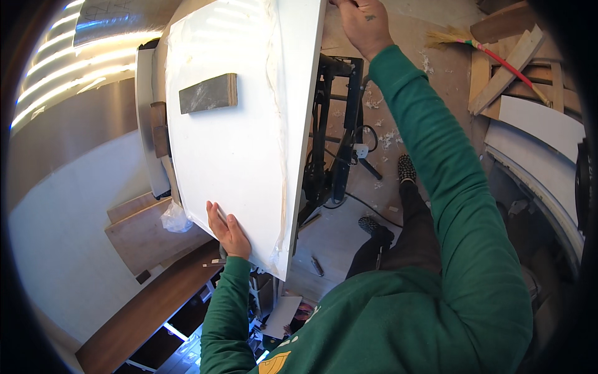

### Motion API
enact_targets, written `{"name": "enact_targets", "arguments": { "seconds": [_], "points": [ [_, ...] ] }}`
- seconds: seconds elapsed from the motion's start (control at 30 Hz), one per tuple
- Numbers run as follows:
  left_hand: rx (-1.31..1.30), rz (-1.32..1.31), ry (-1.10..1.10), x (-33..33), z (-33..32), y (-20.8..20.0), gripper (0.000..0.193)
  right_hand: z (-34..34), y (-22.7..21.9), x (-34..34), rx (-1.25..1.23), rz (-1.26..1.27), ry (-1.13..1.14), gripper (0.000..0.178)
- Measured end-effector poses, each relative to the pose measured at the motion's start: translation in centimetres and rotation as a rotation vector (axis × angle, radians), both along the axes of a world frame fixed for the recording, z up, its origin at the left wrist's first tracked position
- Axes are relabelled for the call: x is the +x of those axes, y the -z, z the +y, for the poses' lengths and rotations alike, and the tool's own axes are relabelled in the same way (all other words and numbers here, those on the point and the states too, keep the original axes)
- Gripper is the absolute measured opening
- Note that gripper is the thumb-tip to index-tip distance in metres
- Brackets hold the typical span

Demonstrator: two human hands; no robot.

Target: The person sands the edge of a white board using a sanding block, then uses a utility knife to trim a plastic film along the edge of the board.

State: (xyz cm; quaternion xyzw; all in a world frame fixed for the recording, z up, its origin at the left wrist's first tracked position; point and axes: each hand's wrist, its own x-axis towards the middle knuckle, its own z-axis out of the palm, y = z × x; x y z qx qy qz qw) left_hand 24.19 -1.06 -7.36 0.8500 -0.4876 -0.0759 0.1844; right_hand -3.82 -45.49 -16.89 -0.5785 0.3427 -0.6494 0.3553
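A long white panel (230, 162) lies in front of me, with a crinkled cream strip (278, 124) running lengthwise near its right edge. On top rests a dark grey block (208, 95) with a layered wood end. My left hand (228, 232) lies flat on the panel's near left edge, fingers stretched out. At the far right edge is my right hand (363, 26), its fingers curled in by the panel's side. The frame's top cuts off those fingertips, so whatever they pinch is hidden.
A black metal stand (333, 124) is beneath the panel. Shavings (389, 138) and a cable (374, 212) lie on the floor. Wooden pallets (517, 62) and a red-handled broom (507, 65) are at the far right. A brown board (131, 311) and plastic bag (176, 218) are left.
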Motion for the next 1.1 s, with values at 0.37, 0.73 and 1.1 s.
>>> {"name": "enact_targets", "arguments": {
  "seconds": [0.37,0.73,1.1],
  "points": [
    [0.011,-0.012,-0.005,-0.2,-0.2,-0.1,0.051,0.2,0.5,0.1,-0.037,-0.037,-0.034,0.045],
    [0.018,-0.029,-0.004,0.0,0.1,-0.1,0.053,5.4,1.0,-0.8,-0.072,0.109,-0.170,0.049],
    [0.004,-0.010,-0.001,-0.2,-0.1,0.0,0.052,-1.0,0.0,-1.3,-0.043,0.023,-0.067,0.038]
  ]
}}
